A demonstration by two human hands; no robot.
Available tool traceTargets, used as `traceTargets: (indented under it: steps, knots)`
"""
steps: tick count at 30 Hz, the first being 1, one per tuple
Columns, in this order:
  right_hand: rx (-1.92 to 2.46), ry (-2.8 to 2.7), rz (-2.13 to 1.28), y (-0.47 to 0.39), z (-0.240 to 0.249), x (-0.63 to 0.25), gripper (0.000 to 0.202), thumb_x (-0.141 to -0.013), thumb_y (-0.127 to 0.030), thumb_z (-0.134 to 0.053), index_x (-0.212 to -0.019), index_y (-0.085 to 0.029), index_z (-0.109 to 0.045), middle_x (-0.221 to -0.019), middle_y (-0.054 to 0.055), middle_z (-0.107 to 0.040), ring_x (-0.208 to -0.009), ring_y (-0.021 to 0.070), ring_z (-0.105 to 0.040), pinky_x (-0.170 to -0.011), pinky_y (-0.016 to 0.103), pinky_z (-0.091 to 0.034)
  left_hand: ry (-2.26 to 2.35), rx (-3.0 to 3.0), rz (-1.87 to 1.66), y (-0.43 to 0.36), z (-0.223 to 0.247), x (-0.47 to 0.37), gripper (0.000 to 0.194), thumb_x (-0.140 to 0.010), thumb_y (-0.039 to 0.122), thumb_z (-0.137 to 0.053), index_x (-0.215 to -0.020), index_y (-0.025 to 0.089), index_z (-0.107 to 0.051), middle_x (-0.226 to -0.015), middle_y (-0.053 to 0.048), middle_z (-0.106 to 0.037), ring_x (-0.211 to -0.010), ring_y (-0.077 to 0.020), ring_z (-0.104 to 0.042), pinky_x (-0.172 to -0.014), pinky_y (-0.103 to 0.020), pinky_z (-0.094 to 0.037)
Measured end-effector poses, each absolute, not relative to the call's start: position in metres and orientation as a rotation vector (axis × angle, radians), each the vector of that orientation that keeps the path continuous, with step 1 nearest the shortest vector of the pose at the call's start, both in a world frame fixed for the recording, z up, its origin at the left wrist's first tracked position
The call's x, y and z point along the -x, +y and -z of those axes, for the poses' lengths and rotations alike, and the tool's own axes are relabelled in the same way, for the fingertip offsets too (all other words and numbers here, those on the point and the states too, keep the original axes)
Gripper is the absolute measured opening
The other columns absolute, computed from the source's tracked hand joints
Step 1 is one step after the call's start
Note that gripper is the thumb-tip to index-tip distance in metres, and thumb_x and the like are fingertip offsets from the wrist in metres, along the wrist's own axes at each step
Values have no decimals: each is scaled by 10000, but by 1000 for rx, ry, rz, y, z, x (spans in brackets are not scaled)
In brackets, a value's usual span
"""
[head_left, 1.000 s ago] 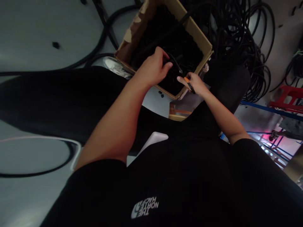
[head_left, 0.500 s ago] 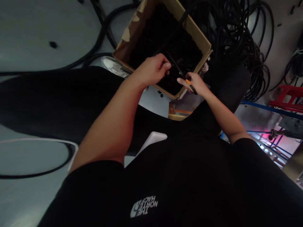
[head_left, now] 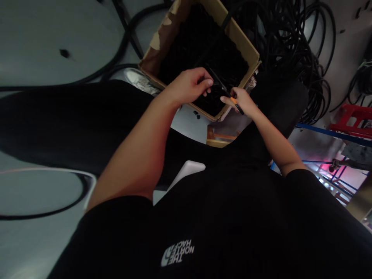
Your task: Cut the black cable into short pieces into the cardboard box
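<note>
My left hand [head_left: 197,83] is over the near side of a cardboard box [head_left: 245,44], fingers curled closed around a black cable [head_left: 225,23] that comes down across the box from the far side. Most of the cable near the fingers is lost against the dark contents. To the right, my right hand [head_left: 242,101] grips a slim hand tool [head_left: 234,100] with a black and orange handle. Its dark front part points up and left toward my left hand; I cannot make out its exact kind. Many short black pieces [head_left: 186,50] fill the box.
A tangled heap of black cable [head_left: 290,42] lies right of the box. More black cable [head_left: 116,58] runs over the floor at left. A shoe [head_left: 141,80] touches the box's left side. A red plastic stool [head_left: 351,118] and a blue frame [head_left: 328,133] stand at right.
Both hands have shifted slightly to the right, with the tool moving along in my right hand. My grips look the same.
</note>
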State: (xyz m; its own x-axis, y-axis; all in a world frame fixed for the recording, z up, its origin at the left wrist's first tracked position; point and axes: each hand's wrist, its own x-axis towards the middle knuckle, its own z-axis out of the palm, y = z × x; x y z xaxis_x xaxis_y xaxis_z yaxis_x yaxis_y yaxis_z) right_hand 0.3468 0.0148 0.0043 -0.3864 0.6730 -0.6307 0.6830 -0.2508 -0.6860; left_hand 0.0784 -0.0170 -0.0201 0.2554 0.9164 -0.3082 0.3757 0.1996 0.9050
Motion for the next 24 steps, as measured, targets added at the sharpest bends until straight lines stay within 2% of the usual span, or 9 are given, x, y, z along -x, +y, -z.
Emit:
traceTargets:
  steps: [3,6,9,13,16,19,21,24]
  knots:
    - [-1789,1794,1851,13,-6,-345,673,-1000,-747,-949,-1002,-266,-478,-786,-49,-533,-680,133,-546,-650,274,-532,1471,-1343,-616,-16,15,-72,422,-1223,592,-701,-1421,221,-678,-1179,-34,-839,-1121,-210,-770,-1144,-454,-643]
    - [-1794,1762,2046,10,-7,-338,665,-1022,-794,-904,-1062,-260,-511,-884,-15,-628,-775,158,-644,-751,309,-628,1535,-1367,-545,-17,6,-75,444,-1163,570,-789,-1406,209,-701,-1329,-61,-839,-1319,-249,-730,-1257,-497,-593]
    - [-1851,1843,2143,10,-7,-328,691,-1014,-837,-886,-1146,-260,-531,-981,-12,-647,-922,181,-724,-898,353,-679,1430,-1410,-505,-21,0,-91,430,-1107,564,-841,-1313,199,-750,-1327,-82,-844,-1338,-275,-730,-1257,-488,-605]
    - [-2005,1911,2020,19,-4,-321,667,-1034,-819,-875,-1187,-256,-552,-1012,0,-641,-1034,221,-773,-971,384,-681,1365,-1452,-504,-22,-7,-102,428,-1122,558,-792,-1342,191,-765,-1309,-73,-837,-1328,-267,-759,-1241,-460,-629]
    - [-2120,1906,2004,26,1,-322,520,-1153,-724,-767,-1213,-249,-562,-1061,12,-664,-1047,199,-768,-986,372,-663,1410,-1504,-506,-19,-17,-89,470,-1164,584,-721,-1393,175,-761,-1353,-77,-823,-1324,-271,-773,-1285,-479,-599]
    - [-2105,1839,2075,24,2,-324,315,-1238,-539,-649,-1218,-238,-556,-1107,14,-689,-1053,148,-746,-1041,337,-625,1576,-1486,-570,-17,-24,-70,576,-1193,667,-693,-1454,155,-725,-1445,-104,-814,-1363,-280,-729,-1345,-497,-537]
    - [-2000,1813,2060,18,0,-325,296,-1169,-474,-745,-1194,-234,-572,-1093,8,-692,-1078,165,-737,-1075,348,-625,1680,-1433,-616,-17,-26,-64,591,-1201,722,-662,-1479,203,-712,-1479,-78,-810,-1427,-279,-693,-1363,-474,-513]
    - [-1857,1806,1974,9,-4,-327,397,-1011,-465,-910,-1141,-236,-612,-1056,8,-679,-1085,215,-717,-1093,394,-645,1673,-1406,-630,-20,-23,-66,570,-1184,733,-666,-1470,244,-733,-1482,-61,-822,-1461,-293,-697,-1361,-469,-513]
